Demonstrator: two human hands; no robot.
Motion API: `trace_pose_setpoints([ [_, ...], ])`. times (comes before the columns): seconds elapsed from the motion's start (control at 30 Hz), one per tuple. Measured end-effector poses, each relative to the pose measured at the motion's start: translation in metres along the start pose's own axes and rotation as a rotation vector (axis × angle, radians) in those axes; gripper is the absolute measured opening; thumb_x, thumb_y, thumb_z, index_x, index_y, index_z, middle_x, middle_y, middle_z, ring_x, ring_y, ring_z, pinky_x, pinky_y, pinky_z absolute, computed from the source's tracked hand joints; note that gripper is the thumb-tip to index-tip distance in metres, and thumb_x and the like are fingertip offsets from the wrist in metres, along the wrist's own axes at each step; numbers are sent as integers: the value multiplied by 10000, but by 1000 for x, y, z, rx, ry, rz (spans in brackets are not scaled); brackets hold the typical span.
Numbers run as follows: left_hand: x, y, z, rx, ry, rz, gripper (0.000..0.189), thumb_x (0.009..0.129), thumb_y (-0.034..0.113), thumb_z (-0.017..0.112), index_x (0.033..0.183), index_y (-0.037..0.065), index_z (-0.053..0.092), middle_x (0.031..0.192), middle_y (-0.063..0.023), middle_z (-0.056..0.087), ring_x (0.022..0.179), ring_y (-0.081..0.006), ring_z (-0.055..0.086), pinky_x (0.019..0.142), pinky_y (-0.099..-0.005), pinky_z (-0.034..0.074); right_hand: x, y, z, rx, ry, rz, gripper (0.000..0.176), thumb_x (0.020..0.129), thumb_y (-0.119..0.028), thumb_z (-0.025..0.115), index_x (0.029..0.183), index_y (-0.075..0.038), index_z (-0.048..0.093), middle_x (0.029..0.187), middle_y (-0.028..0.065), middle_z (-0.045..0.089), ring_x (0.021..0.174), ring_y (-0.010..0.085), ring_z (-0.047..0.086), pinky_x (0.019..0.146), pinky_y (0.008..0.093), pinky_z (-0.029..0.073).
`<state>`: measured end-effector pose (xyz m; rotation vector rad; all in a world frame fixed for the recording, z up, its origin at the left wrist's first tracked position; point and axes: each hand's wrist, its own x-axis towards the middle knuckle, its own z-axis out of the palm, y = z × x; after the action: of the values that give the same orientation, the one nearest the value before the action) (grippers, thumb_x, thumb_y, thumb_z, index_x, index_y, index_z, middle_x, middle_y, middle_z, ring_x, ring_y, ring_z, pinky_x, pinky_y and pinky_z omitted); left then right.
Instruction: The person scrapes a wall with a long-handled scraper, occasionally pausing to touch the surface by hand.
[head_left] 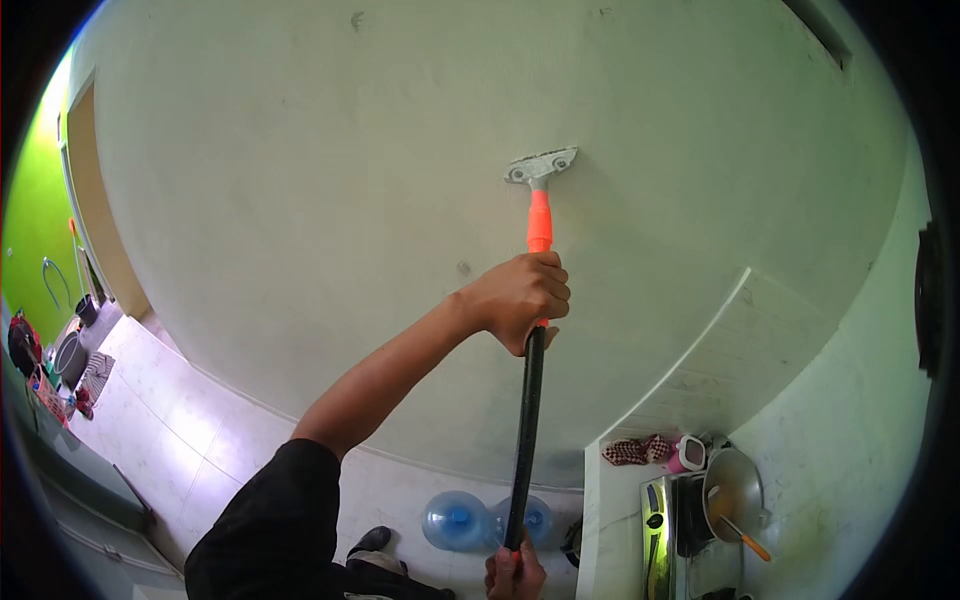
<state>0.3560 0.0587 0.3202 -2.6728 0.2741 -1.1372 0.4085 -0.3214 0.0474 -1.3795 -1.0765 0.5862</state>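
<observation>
A long-handled scraper (540,215) stretches up the pale wall (330,200). Its metal blade head (541,166), slightly tilted, lies against the wall surface. Below the head comes an orange section, then a long black shaft. My left hand (525,297) is wrapped around the upper shaft just under the orange part, arm reaching up from the lower left. Low in the view, my right hand (515,575) grips the bottom end of the handle, its lower part cut off by the frame edge.
Two blue water jugs (457,521) lie on the tiled floor below the wall. To the right, a counter (620,520) carries a gas stove (658,530) and a wok (733,490) with an orange-handled utensil. Buckets (70,357) and other items stand far left by a doorway.
</observation>
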Motion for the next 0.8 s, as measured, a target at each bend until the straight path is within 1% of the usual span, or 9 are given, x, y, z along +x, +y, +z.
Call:
trace_pose_setpoints([
  [0.07,-1,3,2,-3,46,2,277,587,126,698,568,106,422,619,-34,488,662,-245,518,777,-375,465,-5,0,9,12,29,-6,500,1089,-237,533,1506,36,494,651,-32,496,527,66,445,484,250,381],
  [0.17,-5,9,11,-26,54,-20,290,616,127,712,573,107,425,622,-31,478,664,-242,518,809,-377,472,-11,-4,-3,17,51,155,528,1094,-253,518,1526,45,466,647,-19,494,524,78,447,485,260,384],
  [0.27,-5,7,14,-17,63,-18,297,624,129,718,574,106,427,623,-30,476,670,-242,521,816,-378,473,2,-2,-15,-145,-20,-54,537,1094,-266,511,1529,46,461,636,-9,494,526,83,455,493,264,391],
  [0.37,2,6,17,11,48,-27,293,607,124,715,572,107,424,627,-29,481,673,-243,524,810,-380,473,18,8,-22,-137,-41,-176,523,1092,-239,503,1540,28,461,629,-8,487,525,85,439,501,266,393],
  [0.47,4,9,19,-5,29,-39,283,582,113,702,568,107,419,624,-31,481,669,-249,522,802,-384,473,25,-35,-24,-85,-33,-64,521,1091,-213,489,1562,7,444,633,-20,457,530,84,411,504,267,381],
  [0.57,4,4,17,-1,65,-17,273,556,101,686,566,103,413,616,-36,470,664,-260,520,798,-386,472,22,9,-24,-61,-57,-131,538,1092,-197,477,1591,-9,405,649,-33,433,538,75,380,507,259,363],
  [0.67,12,-1,10,24,98,-12,262,537,87,671,566,96,411,609,-40,464,673,-269,530,794,-381,467,33,9,-21,-73,-80,-163,562,1097,-198,466,1619,-21,359,659,-47,416,546,62,363,511,246,350],
  [0.77,9,12,16,-18,54,-36,257,547,85,666,566,96,410,609,-38,470,671,-262,526,794,-379,466,21,-26,-29,77,-87,-28,572,1100,-203,456,1631,-26,334,661,-52,414,548,56,351,515,236,341],
  [0.8,7,15,20,-36,42,-45,257,553,84,666,566,97,410,610,-38,472,669,-260,523,795,-380,466,22,-29,-31,58,-97,-46,575,1100,-200,457,1633,-27,329,662,-53,414,551,56,352,515,235,339],
])
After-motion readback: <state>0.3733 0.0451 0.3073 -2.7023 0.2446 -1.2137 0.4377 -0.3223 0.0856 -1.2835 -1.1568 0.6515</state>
